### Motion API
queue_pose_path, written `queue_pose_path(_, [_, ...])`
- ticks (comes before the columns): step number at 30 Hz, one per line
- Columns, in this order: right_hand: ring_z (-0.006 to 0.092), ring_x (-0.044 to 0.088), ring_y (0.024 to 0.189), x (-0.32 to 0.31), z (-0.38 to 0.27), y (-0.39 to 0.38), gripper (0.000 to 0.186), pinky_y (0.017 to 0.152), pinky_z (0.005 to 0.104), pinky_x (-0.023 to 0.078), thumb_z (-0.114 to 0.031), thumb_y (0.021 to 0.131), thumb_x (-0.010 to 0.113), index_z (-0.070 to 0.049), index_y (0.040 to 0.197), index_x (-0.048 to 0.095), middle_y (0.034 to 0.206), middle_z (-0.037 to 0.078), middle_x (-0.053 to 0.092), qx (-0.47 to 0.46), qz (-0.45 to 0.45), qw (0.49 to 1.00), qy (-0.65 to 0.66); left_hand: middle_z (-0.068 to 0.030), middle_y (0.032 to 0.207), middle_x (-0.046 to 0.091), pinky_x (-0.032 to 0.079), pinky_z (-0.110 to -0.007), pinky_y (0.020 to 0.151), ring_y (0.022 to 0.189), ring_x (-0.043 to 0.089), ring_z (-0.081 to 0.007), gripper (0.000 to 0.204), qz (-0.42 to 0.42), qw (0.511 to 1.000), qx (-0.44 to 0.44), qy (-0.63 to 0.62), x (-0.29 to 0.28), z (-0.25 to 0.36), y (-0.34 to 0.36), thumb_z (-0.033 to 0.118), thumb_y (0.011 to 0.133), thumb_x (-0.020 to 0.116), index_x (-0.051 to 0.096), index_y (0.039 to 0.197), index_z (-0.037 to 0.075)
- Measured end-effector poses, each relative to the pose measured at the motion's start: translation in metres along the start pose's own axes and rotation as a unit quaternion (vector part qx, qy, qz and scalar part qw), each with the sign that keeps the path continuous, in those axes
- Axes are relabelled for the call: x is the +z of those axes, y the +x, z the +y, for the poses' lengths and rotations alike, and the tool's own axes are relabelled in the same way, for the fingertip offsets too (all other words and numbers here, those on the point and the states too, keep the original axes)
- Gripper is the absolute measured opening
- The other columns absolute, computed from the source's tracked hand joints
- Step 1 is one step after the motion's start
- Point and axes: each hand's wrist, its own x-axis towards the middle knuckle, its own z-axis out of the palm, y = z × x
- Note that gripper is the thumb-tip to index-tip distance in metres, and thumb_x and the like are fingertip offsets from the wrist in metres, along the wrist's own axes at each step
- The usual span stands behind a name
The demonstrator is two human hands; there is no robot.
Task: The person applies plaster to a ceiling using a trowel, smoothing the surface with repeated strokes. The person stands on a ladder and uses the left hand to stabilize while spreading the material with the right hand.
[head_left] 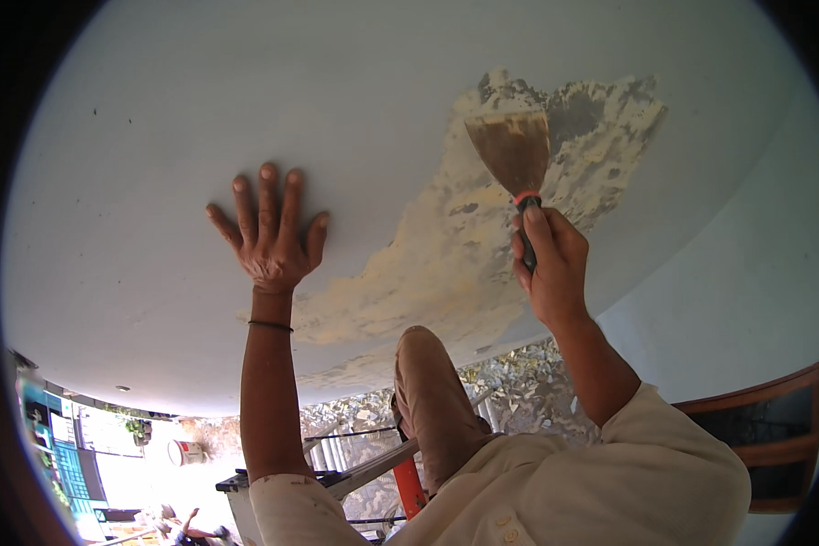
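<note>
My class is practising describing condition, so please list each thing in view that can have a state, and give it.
Left hand: open, fingers spread, against the painted surface
Right hand: closed around the scraper's handle
Scraper: held, blade stained, over the patch; contact unclear
Painted surface: partly stripped
Patch: ragged-edged, mottled cream and grey
Flakes: scattered below
Wristband: worn on the left wrist
Trouser leg: bent at the knee

Floor, one: grey, mottled and patterned (369, 496), partly hidden by a metal ladder (373, 470). Directly upon it: loose flakes (537, 378), pale and yellowish, irregular, many, strewn thickly near the curved painted surface; bucket (187, 452), one, white with red marking, on the brightly lit stretch at lower left, its exact tilt unclear.
</note>
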Motion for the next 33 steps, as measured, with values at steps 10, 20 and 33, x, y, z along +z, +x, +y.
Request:
queue_pose_path(10, [0.0058,0.042,0.044,0.018,-0.01,0.006,0.036,0.039,0.0233,0.032,-0.036,0.11,0.06,-0.002,0.098,0.063,0.071,0.002,0.057,0.004,0.01,1.0,0.025,-0.0038,0.165,0.047,0.001,-0.066,0.129,0.16,0.027,-0.0315,0.058,-0.005,1.0,-0.01,-0.007,-0.002,0.0,-0.002,0.06,0.102,0.055,0.062,0.149,0.027])
queue_pose_path(20, [0.003,0.046,0.056,-0.065,0.063,-0.019,0.028,0.048,0.0235,0.036,-0.028,0.109,0.062,-0.004,0.095,0.065,0.066,-0.003,0.054,0.027,-0.031,0.98,-0.196,-0.0078,0.166,0.045,-0.001,-0.064,0.13,0.161,0.023,-0.0316,0.063,-0.004,1.0,0.009,0.01,0.001,0.001,-0.002,0.059,0.103,0.053,0.055,0.155,0.022])
queue_pose_path(33, [0.0026,0.044,0.055,-0.071,0.065,0.005,0.028,0.048,0.0231,0.034,-0.026,0.109,0.063,-0.003,0.094,0.066,0.066,-0.004,0.053,-0.075,-0.065,0.963,-0.249,-0.003,0.163,0.05,0.0,-0.066,0.129,0.16,0.028,-0.0306,0.06,-0.011,1.0,-0.022,-0.004,0.005,0.004,-0.003,0.062,0.102,0.053,0.059,0.152,0.029])
